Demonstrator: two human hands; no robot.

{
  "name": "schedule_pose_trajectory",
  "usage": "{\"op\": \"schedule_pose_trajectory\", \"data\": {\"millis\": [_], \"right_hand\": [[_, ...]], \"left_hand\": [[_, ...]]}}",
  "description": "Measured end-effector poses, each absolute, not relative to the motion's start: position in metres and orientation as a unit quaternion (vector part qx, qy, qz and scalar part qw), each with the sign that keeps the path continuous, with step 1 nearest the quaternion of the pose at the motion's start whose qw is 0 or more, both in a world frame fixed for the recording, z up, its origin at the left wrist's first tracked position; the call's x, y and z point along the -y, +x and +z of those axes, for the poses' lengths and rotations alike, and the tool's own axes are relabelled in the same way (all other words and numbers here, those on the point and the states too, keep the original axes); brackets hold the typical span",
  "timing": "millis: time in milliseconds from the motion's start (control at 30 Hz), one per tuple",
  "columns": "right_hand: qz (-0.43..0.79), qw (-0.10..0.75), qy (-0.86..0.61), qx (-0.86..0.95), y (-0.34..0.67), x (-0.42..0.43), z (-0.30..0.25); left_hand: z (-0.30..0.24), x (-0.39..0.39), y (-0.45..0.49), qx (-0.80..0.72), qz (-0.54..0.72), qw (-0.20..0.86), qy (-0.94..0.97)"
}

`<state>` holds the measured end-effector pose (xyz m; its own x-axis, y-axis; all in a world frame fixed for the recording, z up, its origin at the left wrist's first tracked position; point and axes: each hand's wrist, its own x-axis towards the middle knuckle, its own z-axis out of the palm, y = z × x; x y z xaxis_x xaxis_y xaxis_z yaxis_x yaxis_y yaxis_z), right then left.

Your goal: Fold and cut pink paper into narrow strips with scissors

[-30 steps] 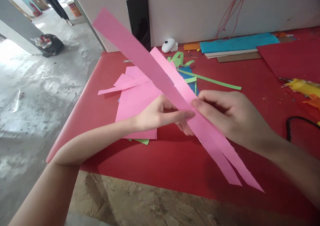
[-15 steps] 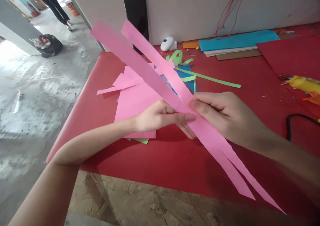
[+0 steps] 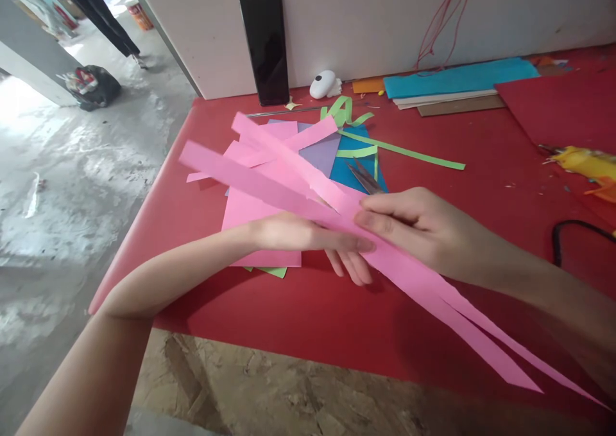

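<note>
Two long pink paper strips (image 3: 409,269) are stretched between my hands, overlapping in the middle and spreading apart at both ends. My left hand (image 3: 312,240) grips them between thumb and fingers from the left, with its lower fingers underneath. Close beside it, my right hand (image 3: 414,227) pinches the strips' upper edge. Below the strips' far ends lies a stack of pink paper sheets (image 3: 264,250) with a cut pink strip (image 3: 317,133) on top. Scissors (image 3: 364,178) lie on blue paper (image 3: 349,173), partly hidden behind my right hand.
A black phone (image 3: 265,47) leans on the wall by a white figure (image 3: 325,85). Curly green paper strips (image 3: 404,149) lie behind my hands. Folded blue sheets (image 3: 462,78) and a yellow tool (image 3: 584,165) are at right. A person's legs (image 3: 103,15) show beyond the table (image 3: 144,256).
The strips have tilted flatter, their far ends dropping toward the table and uncovering the phone. Both hands have moved slightly down, and the scissors now show. The person in the background has shifted slightly.
</note>
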<state>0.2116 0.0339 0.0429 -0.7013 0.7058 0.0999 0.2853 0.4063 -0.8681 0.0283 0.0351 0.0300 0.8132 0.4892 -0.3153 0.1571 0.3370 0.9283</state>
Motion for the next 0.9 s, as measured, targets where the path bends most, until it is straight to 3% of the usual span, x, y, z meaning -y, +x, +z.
{"op": "schedule_pose_trajectory", "data": {"millis": [600,900], "right_hand": [[0.411,0.306,-0.395,0.762,0.207,-0.032,0.046],[0.447,0.255,-0.375,0.771,0.207,-0.031,0.045]], "left_hand": [[0.038,-0.031,0.031,-0.333,0.198,0.740,0.550],[0.024,-0.034,0.029,-0.264,0.138,0.758,0.580]]}}
